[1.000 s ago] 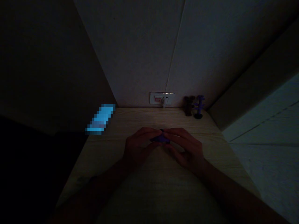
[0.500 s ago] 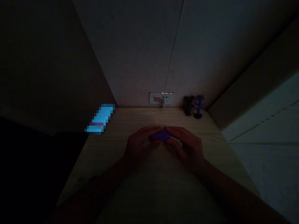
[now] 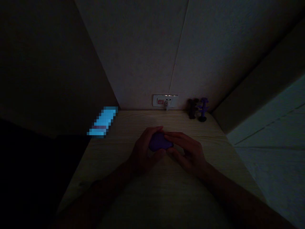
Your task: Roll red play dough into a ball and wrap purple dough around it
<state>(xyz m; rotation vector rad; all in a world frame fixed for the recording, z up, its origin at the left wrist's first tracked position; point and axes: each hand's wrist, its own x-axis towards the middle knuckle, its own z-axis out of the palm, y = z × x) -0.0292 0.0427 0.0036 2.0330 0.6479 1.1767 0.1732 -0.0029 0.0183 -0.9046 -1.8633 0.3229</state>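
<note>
A smooth, rounded purple lump (image 3: 159, 142) is held between my two hands over the wooden tabletop; its exact kind is hard to make out in the dim light. My left hand (image 3: 145, 152) curls around its left side, fingers behind and thumb along the near edge. With fingertips on top and thumb at the near right end, my right hand (image 3: 189, 152) grips the other side. Both hands are closed on the lump, and part of it is hidden by the fingers.
Against the wall stand a dark figurine (image 3: 192, 108) and a purple figurine (image 3: 203, 109) on a black base. A wall socket (image 3: 165, 101) with a plug is behind my hands. A glowing, pixelated screen (image 3: 103, 122) lies at the left edge of the wooden table (image 3: 164, 190).
The purple lump has turned between my fingers and now shows a broader, rounder face. My left hand wraps further around it, and my right hand has shifted slightly left.
</note>
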